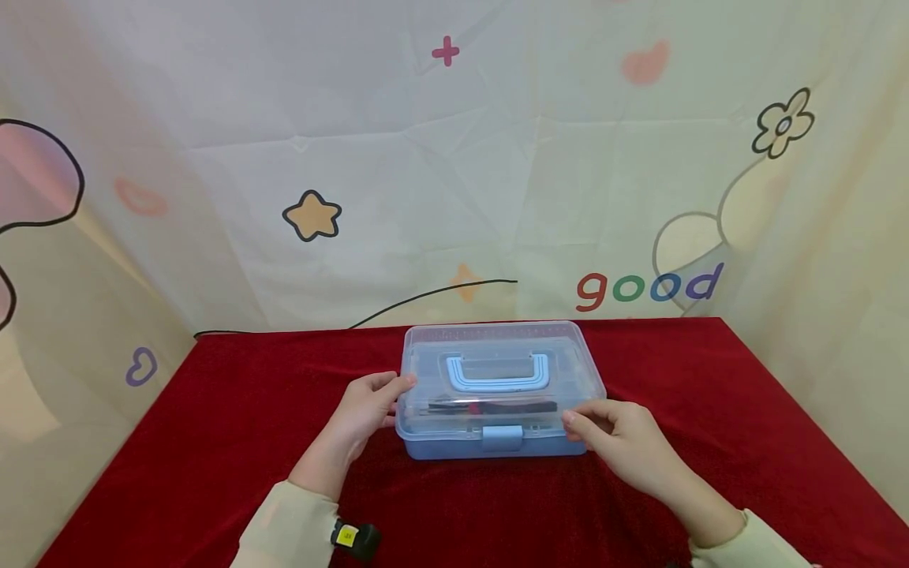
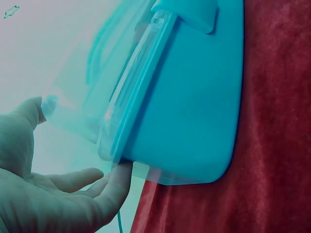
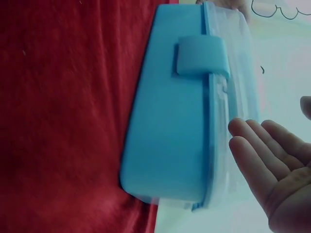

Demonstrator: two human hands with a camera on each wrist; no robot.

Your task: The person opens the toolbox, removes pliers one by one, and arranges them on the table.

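A plastic storage box (image 1: pixel 440 449) with a light-blue base, a clear lid and a blue carrying handle (image 1: pixel 497 384) stands on the red cloth. Its front latch (image 1: pixel 502 438) lies against the base, and the lid is down. Through the lid, slender dark items show, too blurred to name. My left hand (image 1: pixel 369 406) holds the box's left side, thumb on the lid and a finger under the lid's rim (image 2: pixel 141 92). Beside the front right corner is my right hand (image 1: pixel 625 438); in the right wrist view its fingers (image 3: pixel 257 160) reach out fairly straight at the lid's edge.
Red velvety cloth (image 1: pixel 248 418) covers the table. Behind it hangs a pale curtain (image 1: pixel 369 95) printed with stars, flowers and the word "good". A dark band with a yellow label (image 1: pixel 347 536) sits at the left sleeve.
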